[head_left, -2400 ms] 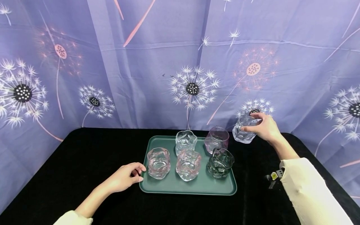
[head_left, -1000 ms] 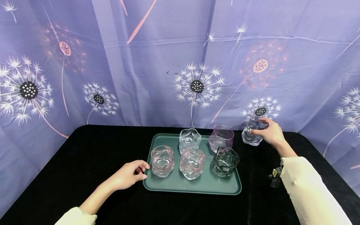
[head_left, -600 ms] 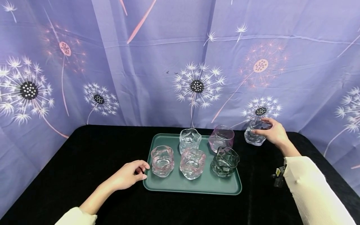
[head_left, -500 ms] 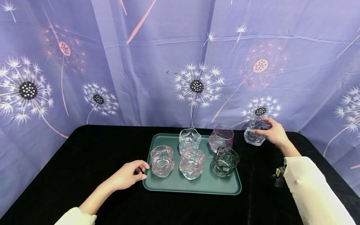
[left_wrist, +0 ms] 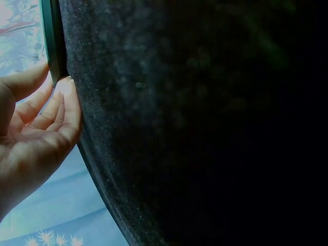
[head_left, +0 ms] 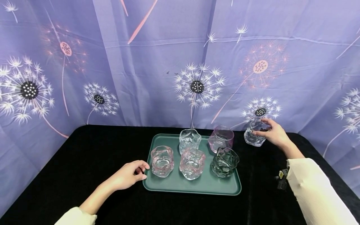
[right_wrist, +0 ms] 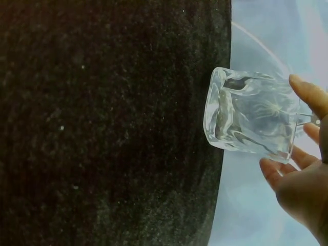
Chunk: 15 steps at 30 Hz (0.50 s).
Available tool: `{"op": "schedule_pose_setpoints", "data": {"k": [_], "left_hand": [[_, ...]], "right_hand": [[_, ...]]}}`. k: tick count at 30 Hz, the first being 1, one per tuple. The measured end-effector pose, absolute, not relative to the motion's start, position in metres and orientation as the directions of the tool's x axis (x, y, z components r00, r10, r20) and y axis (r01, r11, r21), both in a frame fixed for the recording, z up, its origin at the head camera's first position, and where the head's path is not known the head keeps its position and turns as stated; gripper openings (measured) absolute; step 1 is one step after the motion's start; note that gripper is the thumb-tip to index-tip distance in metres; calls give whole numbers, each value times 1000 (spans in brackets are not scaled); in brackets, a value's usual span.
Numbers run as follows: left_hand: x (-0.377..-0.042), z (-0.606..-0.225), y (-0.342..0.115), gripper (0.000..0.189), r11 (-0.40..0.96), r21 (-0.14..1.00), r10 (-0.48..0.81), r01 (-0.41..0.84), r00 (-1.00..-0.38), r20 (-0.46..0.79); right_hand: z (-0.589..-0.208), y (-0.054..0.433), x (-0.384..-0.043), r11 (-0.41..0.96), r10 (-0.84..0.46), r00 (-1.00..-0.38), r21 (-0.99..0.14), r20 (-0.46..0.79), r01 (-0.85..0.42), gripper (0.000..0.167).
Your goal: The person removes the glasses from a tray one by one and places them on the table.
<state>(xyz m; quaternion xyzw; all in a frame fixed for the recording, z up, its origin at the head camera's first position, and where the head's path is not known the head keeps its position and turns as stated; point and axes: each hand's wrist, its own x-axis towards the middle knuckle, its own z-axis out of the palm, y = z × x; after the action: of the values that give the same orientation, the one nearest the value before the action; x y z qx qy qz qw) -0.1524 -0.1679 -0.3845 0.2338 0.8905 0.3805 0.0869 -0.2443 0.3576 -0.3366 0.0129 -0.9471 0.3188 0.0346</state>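
Note:
My right hand holds a clear wavy-sided glass by its rim, thumb in front and fingers behind. That glass is upright at the back of the black table, to the right of the green tray. My left hand pinches the tray's left rim with thumb and curled fingers. On the tray are two pinkish glasses in front, a dark grey-green glass at front right, a clear glass and a purple-tinted glass behind.
A black cloth covers the table. Behind it hangs a purple curtain printed with dandelions. A small dark device with a yellow mark shows by the right sleeve.
My right hand has carried the clear glass slightly farther right of the tray. Over the last half second it has hardly moved. The left hand stays at the tray's rim.

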Motion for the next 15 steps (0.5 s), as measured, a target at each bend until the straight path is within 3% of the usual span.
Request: {"op": "schedule_pose_setpoints", "data": {"k": [15], "left_hand": [[-153,-383,-166,18,590,731,485,343,-874,19]], "right_hand": [[-328,363,-237,831,-63,-996,-549,69,-91,82]]}}
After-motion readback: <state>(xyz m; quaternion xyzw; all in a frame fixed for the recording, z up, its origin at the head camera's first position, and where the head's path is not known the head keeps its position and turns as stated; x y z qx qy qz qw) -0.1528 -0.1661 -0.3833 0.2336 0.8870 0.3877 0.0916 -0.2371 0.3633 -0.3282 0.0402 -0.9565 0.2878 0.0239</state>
